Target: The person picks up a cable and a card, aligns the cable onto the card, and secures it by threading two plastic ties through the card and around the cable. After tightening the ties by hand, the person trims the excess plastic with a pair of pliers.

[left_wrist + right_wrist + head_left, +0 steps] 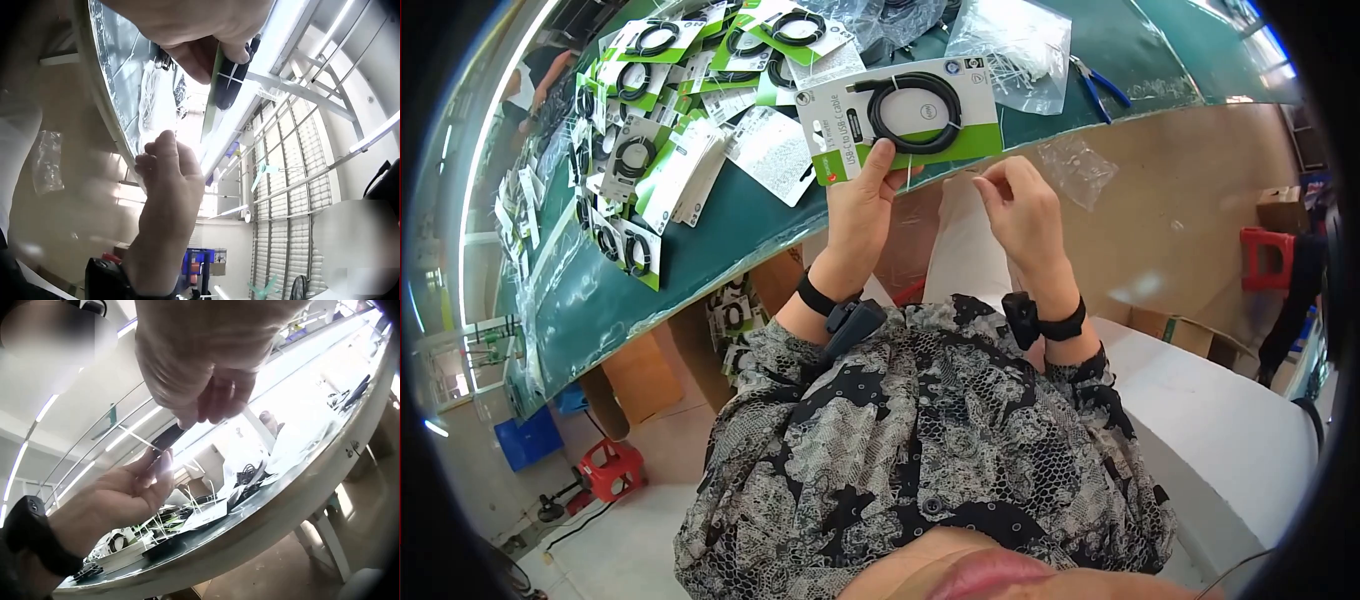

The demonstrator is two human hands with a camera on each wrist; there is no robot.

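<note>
My left hand (862,205) grips the lower left edge of a carded USB-C cable (900,118), thumb on the front. The coiled black cable (953,103) is fixed to the white and green card with white ties. One thin white tie (134,436) sticks out from it in the right wrist view. My right hand (1025,212) hovers just below the card's lower right corner, fingers loosely curled, apart from the card. In the left wrist view the right hand (172,181) shows nothing between its fingers.
Many carded cables (635,155) lie heaped on the green table (730,215) to the left. Behind the card are a clear bag of white ties (1025,50) and blue-handled pliers (1100,88). A crumpled plastic bag (1078,170) lies past the table edge, right of the right hand.
</note>
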